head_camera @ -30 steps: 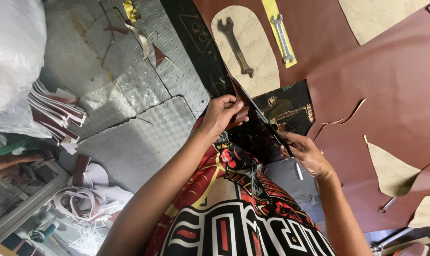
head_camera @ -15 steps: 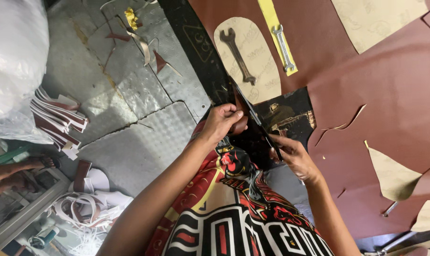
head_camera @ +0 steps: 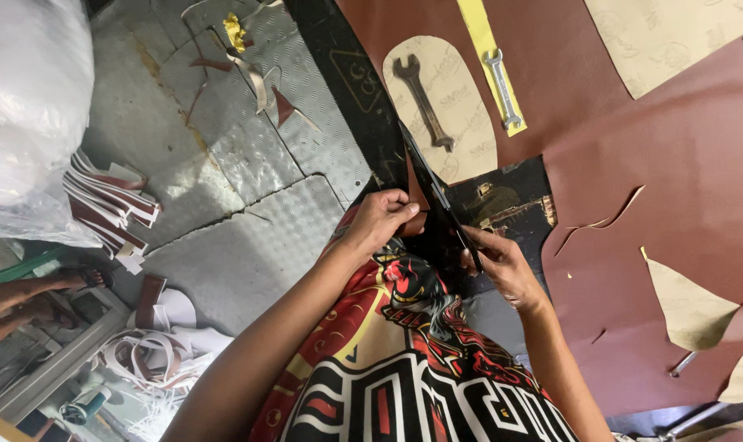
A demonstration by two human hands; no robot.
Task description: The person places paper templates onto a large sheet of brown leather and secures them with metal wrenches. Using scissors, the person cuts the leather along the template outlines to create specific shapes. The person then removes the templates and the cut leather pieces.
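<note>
My right hand grips a pair of long black scissors, whose blades point up and left along the edge of a large brown leather sheet. My left hand pinches a narrow brown leather piece right beside the blades. Both hands work over a dark printed mat at the sheet's cut-out corner. My patterned shirt fills the lower middle.
On the leather lie a beige sole-shaped pattern with a dark wrench and a yellow strip with a silver wrench. Leather scraps litter the metal floor. At the left are a white bag, stacked cut pieces and another person's limb.
Both hands and the scissors have shifted slightly left and up along the leather's edge, with the left hand staying pinched beside the blades.
</note>
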